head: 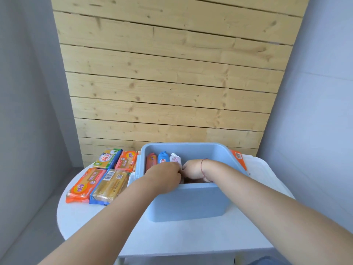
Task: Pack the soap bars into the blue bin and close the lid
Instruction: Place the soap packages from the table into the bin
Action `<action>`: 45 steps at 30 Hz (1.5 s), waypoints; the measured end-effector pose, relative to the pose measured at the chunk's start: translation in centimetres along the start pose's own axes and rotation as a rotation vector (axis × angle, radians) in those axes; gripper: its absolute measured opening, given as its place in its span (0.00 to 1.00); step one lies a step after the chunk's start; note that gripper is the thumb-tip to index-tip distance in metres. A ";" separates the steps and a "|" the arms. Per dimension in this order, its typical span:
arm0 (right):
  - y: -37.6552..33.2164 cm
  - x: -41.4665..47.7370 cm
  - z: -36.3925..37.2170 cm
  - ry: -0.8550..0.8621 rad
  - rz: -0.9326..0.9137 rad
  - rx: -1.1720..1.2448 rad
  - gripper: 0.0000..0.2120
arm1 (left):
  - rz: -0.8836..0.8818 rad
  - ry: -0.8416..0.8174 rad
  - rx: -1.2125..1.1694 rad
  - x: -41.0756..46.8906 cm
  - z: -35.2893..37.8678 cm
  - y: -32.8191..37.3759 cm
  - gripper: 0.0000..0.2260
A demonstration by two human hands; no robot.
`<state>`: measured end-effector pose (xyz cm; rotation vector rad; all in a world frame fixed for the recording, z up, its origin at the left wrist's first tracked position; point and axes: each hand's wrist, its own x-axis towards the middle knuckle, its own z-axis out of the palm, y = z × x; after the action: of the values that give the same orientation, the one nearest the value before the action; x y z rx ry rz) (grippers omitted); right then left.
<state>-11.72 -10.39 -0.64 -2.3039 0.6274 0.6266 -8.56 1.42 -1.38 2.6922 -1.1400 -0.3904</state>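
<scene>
The blue bin (188, 202) stands open on the white table. Three soap bars stand on end inside it at the back left: an orange one (151, 160), a blue one (162, 158) and a white one (174, 159). My left hand (164, 174) and my right hand (193, 170) both reach over the front rim into the bin, fingers curled down and meeting near the white bar. The front wall hides what they hold. Several wrapped soap bars lie left of the bin, among them an orange pack (85, 185) and a clear-wrapped yellow pack (109, 185).
A yellow-green pack (108, 158) and an orange pack (126, 161) lie further back left. Another orange pack (237, 158) sticks out behind the bin's right side, over a white lid (263, 175). A wooden slat wall rises behind the round table (191, 238).
</scene>
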 end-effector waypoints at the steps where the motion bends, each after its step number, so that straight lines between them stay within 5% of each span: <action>1: -0.1 -0.1 0.0 0.012 0.000 -0.060 0.08 | -0.015 -0.011 0.020 0.2 0.0 0.1 0.18; 4: 0.6 -0.5 -1.1 0.130 -0.105 -0.081 0.07 | -0.037 0.015 0.110 0.7 0.2 0.8 0.20; 8: 4.0 -0.8 -5.8 0.642 -0.346 0.327 0.12 | 0.053 0.236 0.079 1.2 0.3 2.3 0.18; 10: 7.2 -0.7 -8.8 0.927 -0.330 0.421 0.10 | 0.128 0.285 -0.019 2.1 0.6 3.9 0.18; 12: 10.7 0.4 -10.9 1.030 -0.232 0.464 0.11 | 0.217 0.262 -0.061 2.9 1.3 6.0 0.21; 17: 18.6 4.7 -11.4 0.815 0.068 0.503 0.24 | 0.454 0.161 -0.089 4.8 3.3 11.4 0.26; 22: 20.8 9.3 -9.9 0.629 0.272 0.352 0.36 | 0.443 0.017 -0.065 6.4 4.5 12.3 0.30; 27: 20.7 12.6 -9.6 0.699 0.379 0.234 0.40 | 0.446 0.003 -0.079 6.7 4.9 12.0 0.31; 34: 20.4 14.1 -8.9 0.862 0.395 0.325 0.32 | 0.446 0.021 -0.024 6.7 5.0 12.1 0.30; 38: 20.3 11.6 -9.7 0.890 0.294 0.795 0.32 | 0.429 0.029 -0.096 6.3 4.5 12.5 0.31; 41: 18.8 8.0 -11.0 0.931 0.039 0.962 0.22 | 0.277 0.131 -0.213 6.6 3.5 11.5 0.23; 43: 16.9 4.9 -12.0 0.896 -0.128 0.982 0.16 | 0.187 0.179 0.011 7.2 2.7 9.9 0.15; 45: 14.1 1.8 -12.3 0.789 -0.236 0.929 0.15 | 0.171 0.005 0.245 7.5 2.0 7.9 0.14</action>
<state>-15.26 -28.88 -0.07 -1.6016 0.7544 -0.6325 -9.49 -9.56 -2.32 2.7642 -1.4921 -0.2293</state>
